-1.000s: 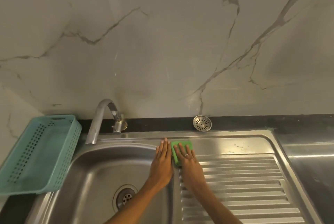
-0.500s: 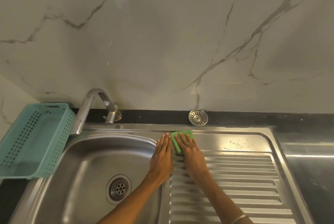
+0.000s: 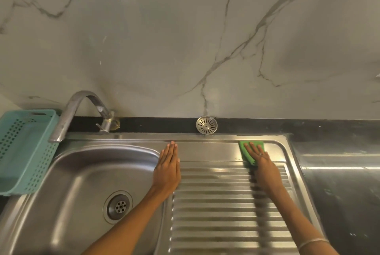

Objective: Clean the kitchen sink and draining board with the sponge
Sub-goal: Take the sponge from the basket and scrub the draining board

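Since the earlier frame, sponge (image 3: pixel 252 151) and right hand (image 3: pixel 260 163) have travelled right along the far strip of the draining board (image 3: pixel 226 213), well apart from the left hand (image 3: pixel 167 169). Left grip: fingers straight, pressed flat between sink (image 3: pixel 67 193) and board. Right grip: fingers spread, pressing the sponge flat near the far right corner. Step in hand: wiping the board. Next move likely calls for nearer passes over the ribs.
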